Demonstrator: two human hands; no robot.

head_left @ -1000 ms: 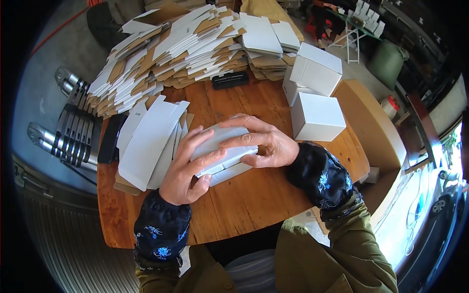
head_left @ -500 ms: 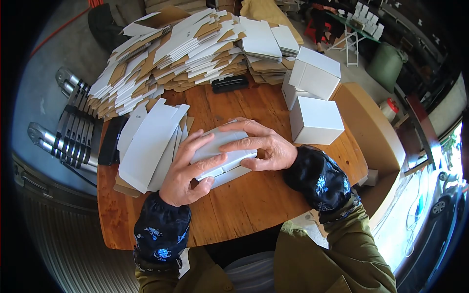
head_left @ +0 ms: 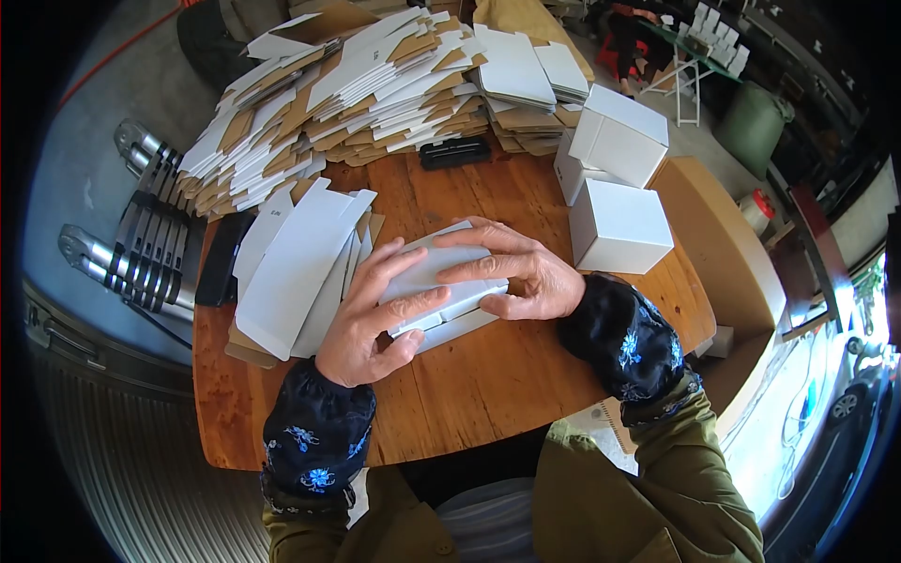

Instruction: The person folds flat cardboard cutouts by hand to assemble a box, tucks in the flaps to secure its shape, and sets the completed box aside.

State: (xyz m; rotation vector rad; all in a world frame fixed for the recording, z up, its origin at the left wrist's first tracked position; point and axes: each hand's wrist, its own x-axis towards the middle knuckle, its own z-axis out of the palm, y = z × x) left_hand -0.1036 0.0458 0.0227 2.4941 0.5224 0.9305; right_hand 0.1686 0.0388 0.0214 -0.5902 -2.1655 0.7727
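Note:
A white cardboard box [head_left: 422, 273] stands on the wooden table between my hands, its lid flap nearly down and a narrow gap along the near edge. My left hand [head_left: 377, 314] wraps its left side, fingers over the top and thumb at the near left corner. From the right, my right hand [head_left: 516, 272] grips it, fingers across the top and thumb bent at the near right edge. Left of my hands lie several flat white box blanks [head_left: 296, 267]. The box's far side is hidden by my fingers.
A large heap of flattened boxes [head_left: 375, 84] covers the table's back. Folded white boxes [head_left: 621, 225] stand at the right, some stacked. A black case [head_left: 455, 152] lies by the heap. Beyond the table's right edge is a big open carton [head_left: 727, 253]; a telescopic ladder [head_left: 155, 235] leans left.
The whole view has shifted slightly, with things appearing a little further right and up. My hands keep their hold on the box; my left thumb has moved slightly and the gap looks a bit narrower.

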